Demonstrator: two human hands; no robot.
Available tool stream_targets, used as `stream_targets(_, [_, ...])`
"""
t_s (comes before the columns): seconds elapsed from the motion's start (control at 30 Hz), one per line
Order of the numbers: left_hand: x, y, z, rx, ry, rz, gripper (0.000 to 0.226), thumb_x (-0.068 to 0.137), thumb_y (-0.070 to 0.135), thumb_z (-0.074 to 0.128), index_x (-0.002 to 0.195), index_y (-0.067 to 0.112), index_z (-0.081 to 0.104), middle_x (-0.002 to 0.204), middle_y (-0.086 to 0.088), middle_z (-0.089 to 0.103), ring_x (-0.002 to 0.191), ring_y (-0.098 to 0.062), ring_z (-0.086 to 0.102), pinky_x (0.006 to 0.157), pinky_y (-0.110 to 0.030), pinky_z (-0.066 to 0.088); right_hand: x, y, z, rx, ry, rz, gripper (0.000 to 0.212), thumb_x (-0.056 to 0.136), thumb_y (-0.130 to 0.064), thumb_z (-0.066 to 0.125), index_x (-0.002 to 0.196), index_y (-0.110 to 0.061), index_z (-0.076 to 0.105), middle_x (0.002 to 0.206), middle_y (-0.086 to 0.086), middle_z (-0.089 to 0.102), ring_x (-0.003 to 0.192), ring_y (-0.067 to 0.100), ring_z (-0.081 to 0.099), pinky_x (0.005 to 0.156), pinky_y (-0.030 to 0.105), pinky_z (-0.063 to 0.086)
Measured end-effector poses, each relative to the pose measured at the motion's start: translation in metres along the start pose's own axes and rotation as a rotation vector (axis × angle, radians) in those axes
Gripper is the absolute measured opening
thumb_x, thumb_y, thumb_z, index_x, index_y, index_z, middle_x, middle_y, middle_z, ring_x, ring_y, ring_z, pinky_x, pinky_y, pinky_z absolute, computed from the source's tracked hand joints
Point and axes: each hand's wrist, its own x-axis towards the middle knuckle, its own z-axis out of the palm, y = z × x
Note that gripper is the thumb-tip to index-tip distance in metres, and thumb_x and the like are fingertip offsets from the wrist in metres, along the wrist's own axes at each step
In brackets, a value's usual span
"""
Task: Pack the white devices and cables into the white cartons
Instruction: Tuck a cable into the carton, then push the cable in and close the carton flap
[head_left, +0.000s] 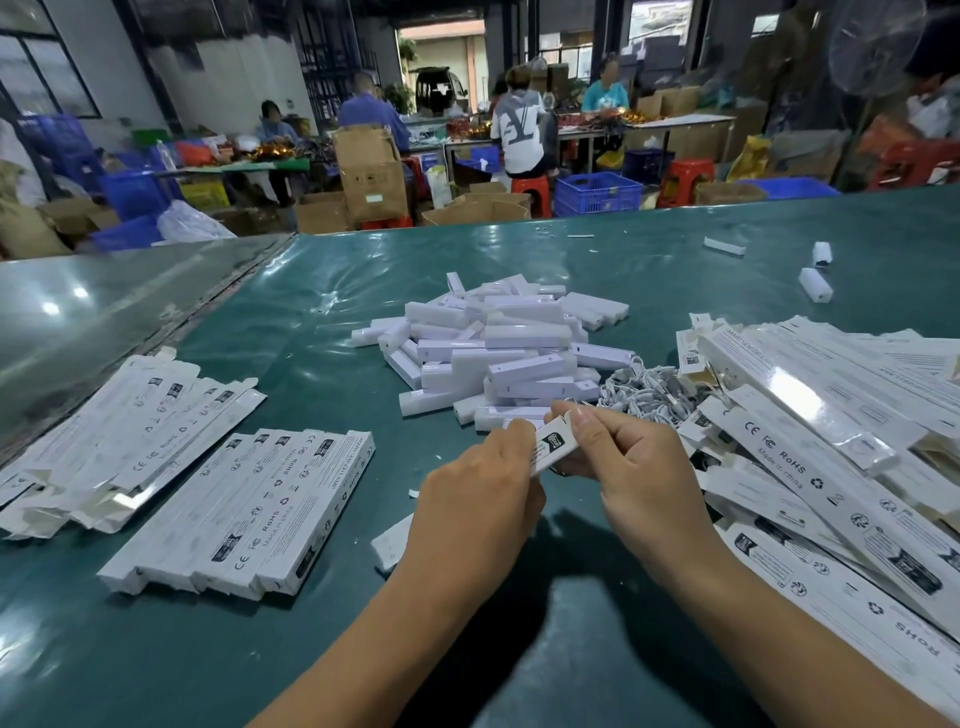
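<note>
Head view: both hands meet over the green table (322, 364), close to me, sharing one white carton (551, 448). Left hand (480, 499) has fingers curled round the carton's lower part; right hand (618, 462) pinches its upper end btw thumb and forefinger. Carton is tilted, clear of the table. I can't tell if anything is inside it. Just beyond the hands lies a pile of white devices (498, 353); a tangle of white cables (644, 389) sits at its right edge. Flat cartons (831, 467) are heaped at right. Filled-looking cartons (249, 514) lie in a row at left, w/ another batch (119, 441) further left.
</note>
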Motion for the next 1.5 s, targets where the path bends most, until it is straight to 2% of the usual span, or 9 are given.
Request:
stream_targets(0.33, [-0.002,0.0,-0.008,0.008,-0.017,0.078,0.018,0.092,0.022,0.052,0.109,0.017,0.048,0.094,0.002,0.059,0.082,-0.026,0.06,0.057,-0.039,0.045,-0.004,0.0,0.001,-0.079,0.062,0.006,0.037,0.094,-0.061,0.043,0.102,-0.046,0.076,0.106,-0.009,0.076,0.104,0.015,0.066,0.087,0.02,0.05])
stream_targets(0.53, [-0.007,0.009,0.003,0.046,-0.098,0.162,0.033,0.1,0.029,0.042,0.13,0.017,0.044,0.109,0.001,0.057,0.094,-0.025,0.061,0.069,-0.042,0.048,-0.009,0.004,0.007,-0.167,-0.157,0.046,0.064,0.094,-0.069,0.038,0.146,-0.035,0.05,0.138,-0.029,0.053,0.13,-0.019,0.042,0.108,0.006,0.031])
stream_targets(0.67, [-0.005,0.008,-0.005,0.006,-0.074,0.146,0.023,0.094,0.026,0.049,0.115,0.018,0.046,0.103,0.002,0.06,0.091,-0.026,0.062,0.065,-0.043,0.048,-0.009,-0.001,0.009,0.116,-0.128,0.12,0.044,0.101,-0.048,0.038,0.13,-0.028,0.064,0.127,-0.016,0.069,0.124,-0.006,0.057,0.108,0.017,0.042])
stream_targets(0.83, [-0.004,0.007,-0.01,-0.003,-0.002,0.206,0.018,0.081,0.018,0.063,0.093,0.016,0.05,0.079,0.001,0.061,0.066,-0.027,0.06,0.049,-0.034,0.039,-0.008,-0.005,0.002,0.15,-0.078,0.15,0.07,0.089,-0.082,0.032,0.133,-0.038,0.064,0.132,-0.028,0.063,0.125,-0.011,0.053,0.107,0.014,0.037])
stream_targets(1.07, [-0.002,0.008,0.002,0.029,0.039,0.226,0.034,0.088,0.022,0.061,0.121,0.014,0.056,0.105,-0.001,0.063,0.092,-0.026,0.064,0.066,-0.043,0.052,-0.007,0.005,0.014,-0.102,-0.023,-0.03,0.031,0.106,-0.03,0.038,0.127,-0.047,0.053,0.118,-0.02,0.07,0.114,-0.005,0.064,0.097,0.013,0.048])
stream_targets(1.2, [0.011,-0.007,-0.004,0.021,0.405,0.186,0.061,0.073,0.046,0.082,0.121,0.015,0.062,0.118,-0.001,0.064,0.108,-0.023,0.059,0.088,-0.04,0.045,0.007,0.006,0.001,0.114,0.259,0.18,0.037,0.109,-0.018,0.035,0.123,-0.043,0.059,0.109,-0.014,0.076,0.096,0.009,0.074,0.068,0.035,0.057])
stream_targets(1.3, [0.009,-0.019,-0.016,-0.529,0.592,-0.17,0.069,0.066,0.055,0.083,0.121,0.029,0.05,0.121,0.009,0.056,0.11,-0.009,0.056,0.093,-0.024,0.04,0.022,0.007,-0.018,0.417,0.518,0.474,0.037,0.103,-0.008,0.042,0.103,-0.031,0.071,0.101,0.002,0.078,0.076,0.019,0.074,0.058,0.035,0.052])
stream_targets(1.37, [0.011,-0.014,-0.019,-1.225,0.328,-0.417,0.078,0.062,0.052,0.086,0.126,0.036,0.046,0.129,0.011,0.057,0.113,-0.006,0.061,0.095,-0.023,0.049,0.019,0.007,-0.014,0.513,0.427,0.588,0.038,0.1,-0.002,0.046,0.095,-0.024,0.076,0.101,0.012,0.077,0.076,0.023,0.074,0.066,0.035,0.059])
stream_targets(1.5, [0.01,-0.014,-0.013,-1.657,0.162,-0.308,0.035,0.08,0.031,0.078,0.11,0.017,0.068,0.111,-0.017,0.073,0.111,-0.03,0.068,0.105,-0.052,0.047,0.003,0.009,0.01,-0.13,0.043,0.315,0.03,0.106,-0.019,0.046,0.097,-0.032,0.071,0.101,-0.005,0.071,0.091,0.009,0.068,0.077,0.026,0.059])
